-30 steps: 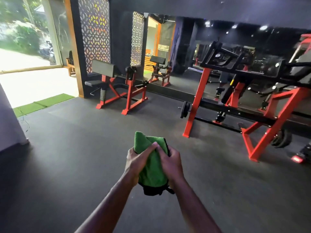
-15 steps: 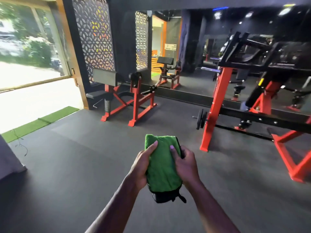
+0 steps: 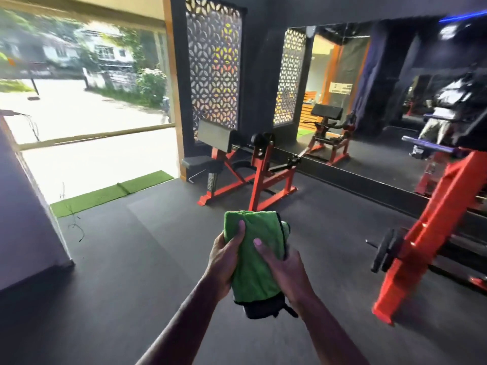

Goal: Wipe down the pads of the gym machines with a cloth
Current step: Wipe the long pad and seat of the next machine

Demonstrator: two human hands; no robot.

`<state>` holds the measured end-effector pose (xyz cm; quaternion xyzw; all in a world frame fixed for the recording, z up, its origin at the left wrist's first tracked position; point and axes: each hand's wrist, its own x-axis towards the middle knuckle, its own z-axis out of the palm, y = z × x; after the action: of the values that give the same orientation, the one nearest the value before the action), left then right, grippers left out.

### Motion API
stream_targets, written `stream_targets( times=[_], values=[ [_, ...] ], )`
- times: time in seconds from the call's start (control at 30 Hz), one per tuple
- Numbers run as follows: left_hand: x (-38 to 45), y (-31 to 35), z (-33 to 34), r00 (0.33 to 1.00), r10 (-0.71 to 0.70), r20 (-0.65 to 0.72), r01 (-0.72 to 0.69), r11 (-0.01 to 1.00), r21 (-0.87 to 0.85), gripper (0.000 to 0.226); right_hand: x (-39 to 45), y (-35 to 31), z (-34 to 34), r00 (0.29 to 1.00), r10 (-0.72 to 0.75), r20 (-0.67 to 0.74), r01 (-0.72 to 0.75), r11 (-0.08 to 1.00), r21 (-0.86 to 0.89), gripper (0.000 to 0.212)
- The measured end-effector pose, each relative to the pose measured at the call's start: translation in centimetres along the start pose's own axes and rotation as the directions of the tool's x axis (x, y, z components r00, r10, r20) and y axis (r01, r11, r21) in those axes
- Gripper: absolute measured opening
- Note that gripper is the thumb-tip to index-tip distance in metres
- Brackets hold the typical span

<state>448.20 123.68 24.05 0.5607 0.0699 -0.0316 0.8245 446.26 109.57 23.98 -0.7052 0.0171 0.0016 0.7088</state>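
A folded green cloth point(image 3: 254, 248) with a black underside is held upright in front of me, above the dark rubber floor. My left hand point(image 3: 224, 259) grips its left edge, thumb laid across the green face. My right hand point(image 3: 284, 270) holds the right side, thumb pressing the cloth. Ahead stands a red-framed curl bench with a grey arm pad point(image 3: 213, 135) and a small grey seat pad point(image 3: 196, 162), well beyond my hands.
A big red-framed rack point(image 3: 421, 241) with a black weight plate point(image 3: 387, 248) fills the right. A wall mirror point(image 3: 369, 101) behind reflects the room. A green turf strip point(image 3: 110, 192) lies at the bright doorway, and a grey partition point(image 3: 23, 206) stands left.
The view has swung left and moved closer to the curl bench. Both hands keep hold of the cloth, which sits slightly higher and nearer.
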Motion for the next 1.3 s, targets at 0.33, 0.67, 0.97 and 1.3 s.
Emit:
stream_targets(
  times=[0.33,0.67,0.97,1.3],
  values=[
    [27.6,4.6,2.0,0.945,0.278,-0.174,-0.233,0.942,0.242,0.033,28.4,-0.6,1.2,0.999,-0.037,0.03,0.033,0.992,0.12,0.019],
    [52.7,8.3,3.5,0.996,0.066,-0.053,-0.056,0.985,0.161,0.042,55.1,-0.8,2.6,0.999,0.005,0.048,-0.01,0.995,0.102,0.029],
    [74.3,9.6,1.8,0.968,0.116,-0.222,-0.089,0.987,0.131,0.026,79.1,0.6,4.4,0.99,-0.004,0.143,-0.014,0.992,0.123,0.026],
    [94.7,15.8,-5.6,0.892,0.153,-0.426,-0.062,0.974,0.22,0.029,103.0,1.4,15.2,0.892,0.115,0.438,-0.169,0.982,0.086,0.03]
  ],
)
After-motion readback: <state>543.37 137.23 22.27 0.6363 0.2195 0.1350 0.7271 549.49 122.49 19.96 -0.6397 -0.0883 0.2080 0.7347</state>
